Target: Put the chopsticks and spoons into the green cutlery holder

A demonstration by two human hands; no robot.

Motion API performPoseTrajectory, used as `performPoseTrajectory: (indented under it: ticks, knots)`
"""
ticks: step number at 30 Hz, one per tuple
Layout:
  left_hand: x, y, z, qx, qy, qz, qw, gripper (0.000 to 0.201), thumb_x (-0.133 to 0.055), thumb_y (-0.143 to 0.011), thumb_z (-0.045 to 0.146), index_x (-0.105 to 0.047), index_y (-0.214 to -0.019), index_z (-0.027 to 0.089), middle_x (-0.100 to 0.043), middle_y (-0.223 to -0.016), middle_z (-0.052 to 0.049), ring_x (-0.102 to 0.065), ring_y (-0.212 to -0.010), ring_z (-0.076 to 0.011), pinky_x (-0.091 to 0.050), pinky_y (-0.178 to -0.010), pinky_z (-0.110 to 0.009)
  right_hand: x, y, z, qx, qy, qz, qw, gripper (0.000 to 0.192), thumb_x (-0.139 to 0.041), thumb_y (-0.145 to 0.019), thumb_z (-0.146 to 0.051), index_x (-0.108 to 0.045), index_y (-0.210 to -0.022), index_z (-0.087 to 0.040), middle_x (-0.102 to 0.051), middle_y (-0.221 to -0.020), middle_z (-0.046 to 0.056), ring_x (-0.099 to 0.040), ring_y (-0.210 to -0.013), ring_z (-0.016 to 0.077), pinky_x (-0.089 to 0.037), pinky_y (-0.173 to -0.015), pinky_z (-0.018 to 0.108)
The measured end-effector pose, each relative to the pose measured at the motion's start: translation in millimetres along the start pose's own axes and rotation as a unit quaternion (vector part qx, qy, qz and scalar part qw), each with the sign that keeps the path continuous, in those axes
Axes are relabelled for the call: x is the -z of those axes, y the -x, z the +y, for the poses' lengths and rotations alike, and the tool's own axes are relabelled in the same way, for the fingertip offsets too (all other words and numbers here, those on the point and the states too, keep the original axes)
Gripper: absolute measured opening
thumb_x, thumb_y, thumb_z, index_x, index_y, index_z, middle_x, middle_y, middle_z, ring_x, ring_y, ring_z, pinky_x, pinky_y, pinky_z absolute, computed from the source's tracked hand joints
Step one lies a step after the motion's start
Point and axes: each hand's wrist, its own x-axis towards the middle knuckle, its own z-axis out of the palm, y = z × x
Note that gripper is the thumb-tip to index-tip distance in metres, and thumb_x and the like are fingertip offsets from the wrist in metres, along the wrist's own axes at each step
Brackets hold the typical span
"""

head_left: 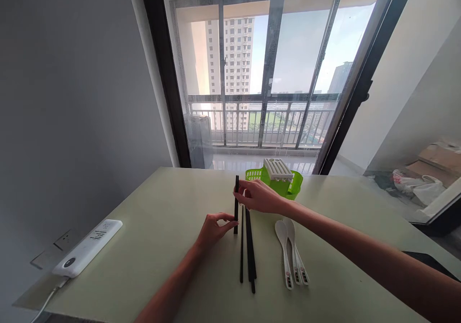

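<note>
The right hand (257, 196) pinches dark chopsticks (236, 213) near their top, and the left hand (212, 229) pinches them lower; how many sticks, I cannot tell. They appear upright between both hands. Just right of the left hand, other chopsticks (250, 251) lie on the table (162, 203). A green basket (297, 184) stands just beyond the right hand. The step seems to be evening the sticks; the next move calls, I think, for steady fingers.
</note>
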Motion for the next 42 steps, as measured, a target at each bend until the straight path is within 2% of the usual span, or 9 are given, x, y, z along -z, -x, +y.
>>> performPoseTrajectory:
  ticks: [7,15,20,23,26,28,31,35,42]
  knots:
    - [1.7,1.1,8.0,-0.027,-0.014,-0.011,0.999,0.020,-0.076,-0.082,0.042,-0.081,-0.088,0.023,-0.080,-0.088,-0.003,-0.073,-0.083,-0.0215,-0.055,-0.080,-0.031,26.9,-5.3,-9.2,-0.003,-0.032,0.045,0.998,0.023,-0.051,-0.098,-0.038,-0.059,-0.082,-0.023,-0.071,-0.066,-0.004,-0.065,-0.052,0.0107,-0.045,-0.061,0.022]
    - [-1.9,0.9,1.0,-0.018,-0.033,-0.026,0.999,0.017,-0.077,-0.081,0.040,-0.081,-0.087,0.024,-0.080,-0.086,-0.002,-0.072,-0.080,-0.0202,-0.054,-0.079,-0.031,46.4,-8.1,-5.3,-0.014,-0.058,0.036,0.998,0.030,-0.054,-0.098,-0.045,-0.063,-0.082,-0.021,-0.073,-0.069,-0.002,-0.068,-0.054,0.0119,-0.051,-0.062,0.025]
    - [0.7,-2.0,4.2,-0.001,0.002,-0.012,1.000,0.029,-0.072,-0.084,0.045,-0.076,-0.102,0.023,-0.079,-0.097,-0.004,-0.071,-0.083,-0.0189,-0.053,-0.078,-0.030,110.6,-21.9,-4.0,-0.014,-0.095,0.118,0.988,0.039,-0.058,-0.094,-0.057,-0.061,-0.084,-0.019,-0.073,-0.076,0.004,-0.068,-0.057,0.0124,-0.050,-0.051,0.024]
    - [0.9,-3.5,3.7,0.021,0.025,-0.008,0.999,0.038,-0.066,-0.088,0.051,-0.071,-0.110,0.021,-0.077,-0.104,-0.006,-0.070,-0.087,-0.0187,-0.054,-0.076,-0.029,157.9,-32.2,-1.4,-0.001,-0.038,0.188,0.981,0.043,-0.060,-0.092,-0.060,-0.063,-0.084,-0.018,-0.072,-0.075,0.004,-0.065,-0.054,0.0104,-0.050,-0.050,0.024]
    - [-0.1,-3.9,0.4,0.045,0.016,-0.001,0.999,0.044,-0.060,-0.090,0.058,-0.071,-0.109,0.019,-0.076,-0.103,-0.008,-0.070,-0.087,-0.0196,-0.054,-0.075,-0.029,183.7,-40.9,8.9,-0.001,0.029,0.222,0.975,0.044,-0.058,-0.093,-0.059,-0.066,-0.087,-0.017,-0.073,-0.077,0.006,-0.067,-0.055,0.0110,-0.050,-0.052,0.025]
    - [-0.6,-3.6,-1.3,0.053,0.010,-0.002,0.999,0.046,-0.058,-0.090,0.060,-0.071,-0.108,0.019,-0.076,-0.102,-0.008,-0.070,-0.086,-0.0199,-0.054,-0.075,-0.030,185.0,-45.8,21.4,-0.018,0.072,0.225,0.971,0.042,-0.057,-0.094,-0.057,-0.068,-0.087,-0.016,-0.074,-0.077,0.005,-0.068,-0.056,0.0120,-0.051,-0.055,0.026]
    - [-0.6,-3.0,-2.6,0.048,0.002,-0.007,0.999,0.046,-0.057,-0.091,0.060,-0.071,-0.104,0.018,-0.076,-0.099,-0.008,-0.069,-0.085,-0.0200,-0.054,-0.075,-0.030,169.9,-52.7,46.9,-0.060,0.112,0.197,0.972,0.033,-0.057,-0.097,-0.046,-0.069,-0.086,-0.017,-0.075,-0.075,0.003,-0.070,-0.056,0.0131,-0.054,-0.061,0.028]
    - [-0.6,-2.5,-5.0,0.042,-0.011,-0.019,0.999,0.046,-0.054,-0.092,0.060,-0.071,-0.101,0.018,-0.076,-0.095,-0.008,-0.068,-0.081,-0.0196,-0.052,-0.072,-0.029,138.8,-61.6,85.4,-0.110,0.095,0.129,0.981,0.025,-0.056,-0.098,-0.037,-0.068,-0.090,-0.016,-0.077,-0.077,0.004,-0.072,-0.061,0.0144,-0.054,-0.061,0.025]
    - [-2.4,-2.3,-9.5,0.043,-0.024,-0.026,0.998,0.046,-0.053,-0.093,0.059,-0.070,-0.100,0.017,-0.075,-0.090,-0.007,-0.067,-0.080,-0.0191,-0.051,-0.072,-0.028,99.6,-74.4,135.5,-0.145,0.078,0.091,0.982,0.025,-0.057,-0.097,-0.032,-0.069,-0.088,-0.013,-0.077,-0.074,0.006,-0.071,-0.061,0.0132,-0.051,-0.060,0.022]
